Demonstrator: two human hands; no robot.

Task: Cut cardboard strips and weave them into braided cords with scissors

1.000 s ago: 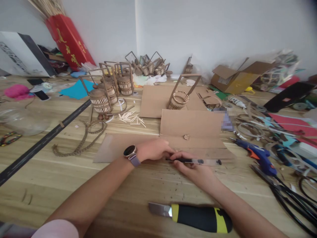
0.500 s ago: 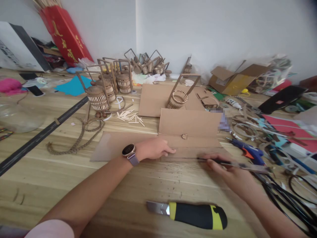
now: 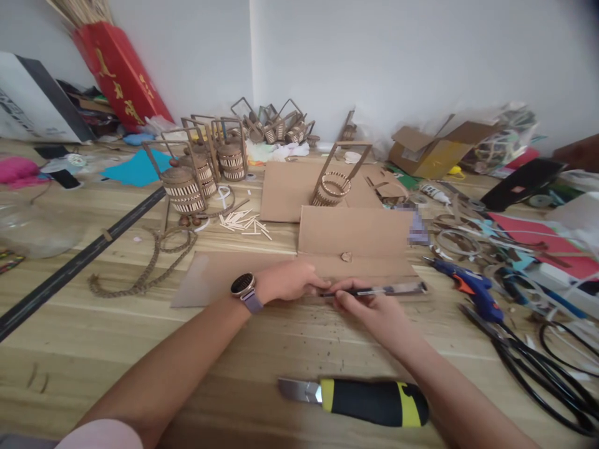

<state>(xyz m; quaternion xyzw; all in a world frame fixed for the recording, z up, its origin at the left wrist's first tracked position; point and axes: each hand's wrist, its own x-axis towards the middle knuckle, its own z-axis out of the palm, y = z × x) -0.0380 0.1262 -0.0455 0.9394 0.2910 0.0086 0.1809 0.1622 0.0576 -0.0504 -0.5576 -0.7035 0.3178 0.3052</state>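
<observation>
My left hand [image 3: 294,279], with a watch at its wrist, rests on a flat cardboard sheet [image 3: 234,265]. Its index finger is stretched out and presses down near the front edge, while the other fingers are partly curled. Pinched in my right hand [image 3: 362,304] is a slim dark pen-like tool [image 3: 390,290] with a greyish back end. The tool's front end points left, close to my left fingertip; its exact kind is unclear. Below my hands lies a large black and yellow utility knife [image 3: 374,402], blade to the left.
A small round basket [image 3: 330,190] with a tall handle stands behind the cardboard. Lidded baskets [image 3: 185,190], braided rope [image 3: 150,271] and pale sticks [image 3: 243,222] lie to the left. Right are a blue glue gun [image 3: 472,284], large black scissors [image 3: 533,355] and tangled strips.
My right hand has moved left with the slim tool, from the cardboard's right part to beside my left fingertip. My left hand stays in place on the cardboard.
</observation>
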